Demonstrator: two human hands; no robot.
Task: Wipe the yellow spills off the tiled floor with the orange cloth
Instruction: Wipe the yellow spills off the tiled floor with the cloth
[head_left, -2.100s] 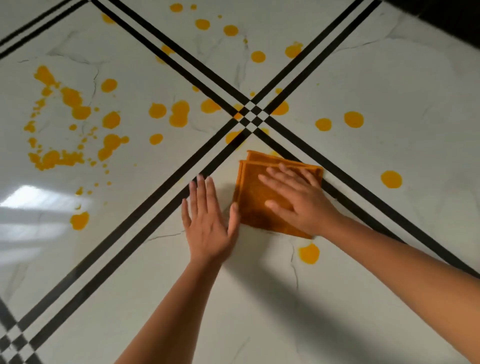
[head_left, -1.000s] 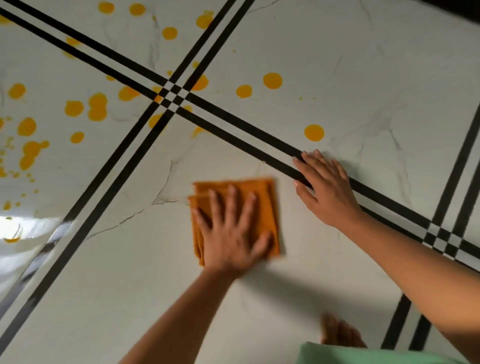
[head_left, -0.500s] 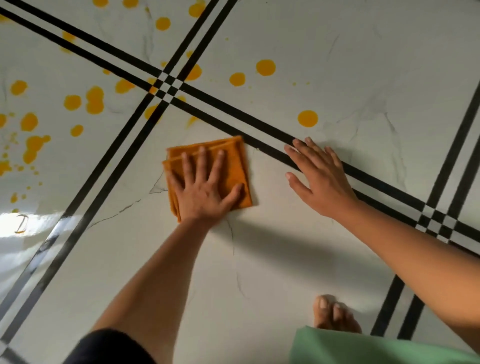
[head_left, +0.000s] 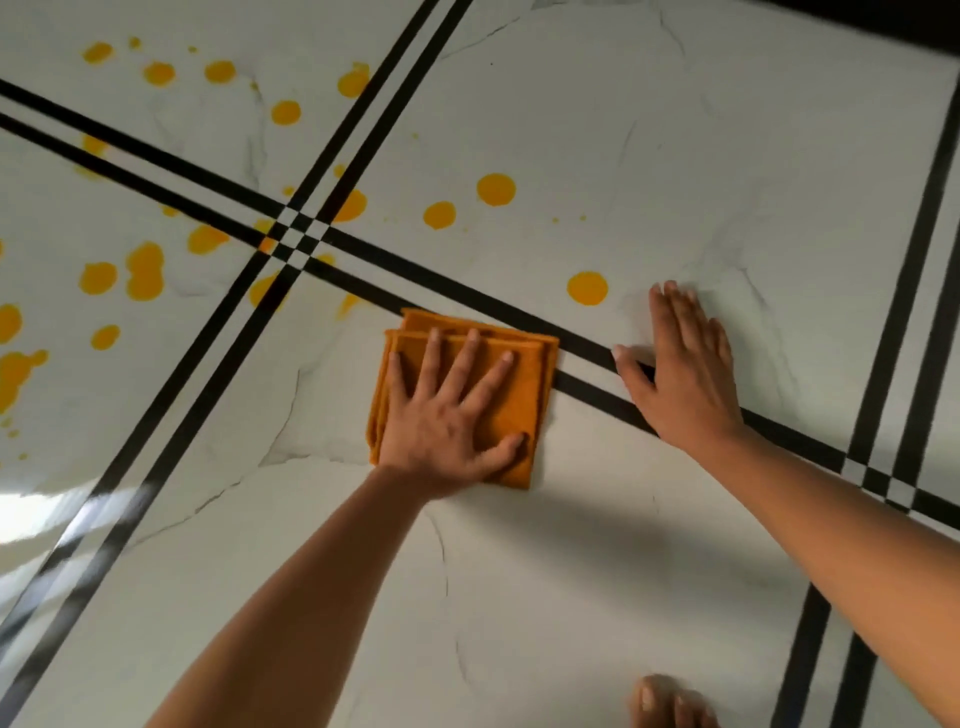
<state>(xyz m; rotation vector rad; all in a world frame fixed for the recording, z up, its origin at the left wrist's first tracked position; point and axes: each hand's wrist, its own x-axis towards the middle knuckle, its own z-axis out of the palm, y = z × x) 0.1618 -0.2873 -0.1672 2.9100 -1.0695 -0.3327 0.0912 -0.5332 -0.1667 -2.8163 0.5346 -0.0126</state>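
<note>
At centre the orange cloth (head_left: 530, 400) meets a black stripe (head_left: 467, 295) — yellow spills (head_left: 144, 270) upper left. Left hand (head_left: 447, 415) presses it, fingers straight; right hand (head_left: 685, 374) flat on the tiled floor (head_left: 519, 597)

The left hand (head_left: 447, 415) presses flat, fingers spread, on the folded orange cloth (head_left: 524, 395). Just right of it, the right hand (head_left: 685, 374) rests flat on the tiled floor (head_left: 571, 571). Yellow spills (head_left: 587, 288) dot the tiles beyond both hands.
</note>
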